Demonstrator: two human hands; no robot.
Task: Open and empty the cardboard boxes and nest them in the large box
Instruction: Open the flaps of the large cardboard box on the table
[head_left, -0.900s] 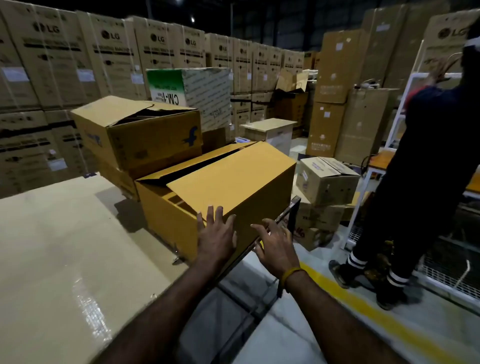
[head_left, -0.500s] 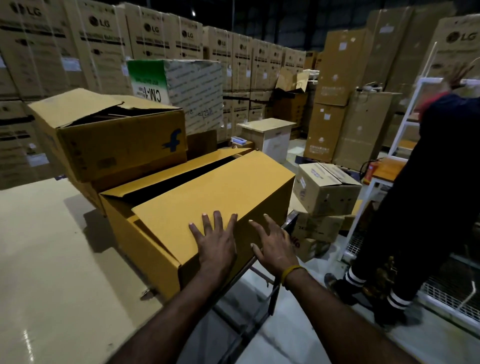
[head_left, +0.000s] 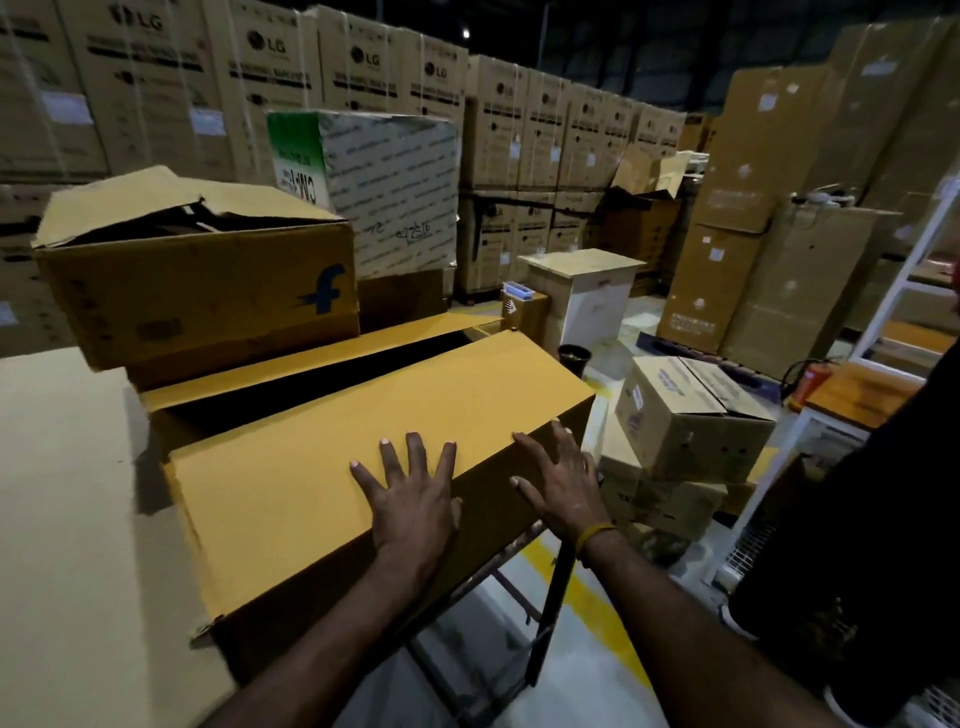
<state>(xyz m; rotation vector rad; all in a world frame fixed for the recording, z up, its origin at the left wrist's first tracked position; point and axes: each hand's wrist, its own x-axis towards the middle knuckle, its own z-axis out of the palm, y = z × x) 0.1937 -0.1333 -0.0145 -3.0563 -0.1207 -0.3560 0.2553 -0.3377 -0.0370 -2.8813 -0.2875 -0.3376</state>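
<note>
A long yellow-brown cardboard box lies on the table in front of me, its top flaps parted with a dark gap along the middle. My left hand presses flat on the near flap, fingers spread. My right hand rests on the box's near right corner, fingers straight over the edge. Behind it sits a battered box with a blue logo, its top flaps loose and partly open, stacked on another box.
A cardboard-covered table top spreads to the left. A green-and-white printed carton stands behind. Smaller boxes pile on the floor to the right. A person in dark clothes stands at right by a white rack. Stacked cartons wall the back.
The view has moved closer and leftward over the long box. Both hands have slid further onto its near flap and corner, still flat.
</note>
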